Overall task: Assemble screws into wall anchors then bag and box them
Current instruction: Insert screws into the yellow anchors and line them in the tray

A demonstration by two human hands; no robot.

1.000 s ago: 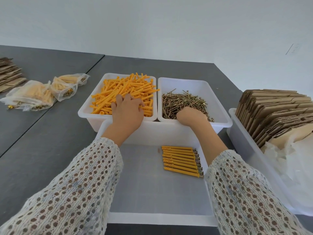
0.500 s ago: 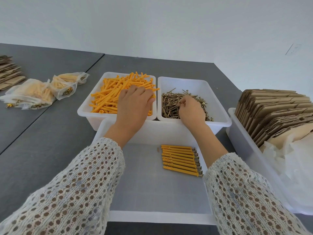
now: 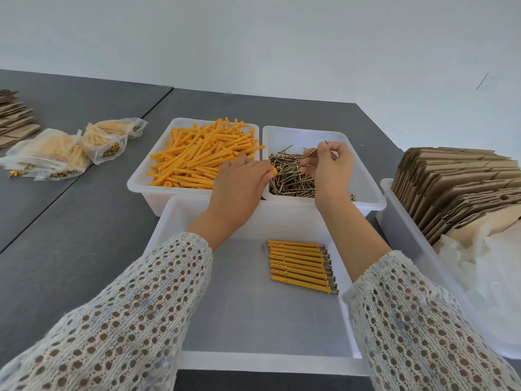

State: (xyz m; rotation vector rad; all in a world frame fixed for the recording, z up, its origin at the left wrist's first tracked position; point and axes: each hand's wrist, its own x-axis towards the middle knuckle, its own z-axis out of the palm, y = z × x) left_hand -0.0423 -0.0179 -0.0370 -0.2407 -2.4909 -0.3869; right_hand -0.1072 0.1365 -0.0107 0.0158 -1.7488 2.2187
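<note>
Orange ribbed plastic wall anchors (image 3: 197, 159) are lying heaped in the left white bin (image 3: 138, 184), and the left hand (image 3: 239, 187) is pinching one orange anchor (image 3: 272, 172) with its open end facing right. Beside it, the right hand (image 3: 329, 167) is gripping a thin brass-coloured screw (image 3: 315, 150) above the screw bin (image 3: 366, 176). For a clean fit, the screw tip should probably be lining up squarely with the anchor's mouth.
</note>
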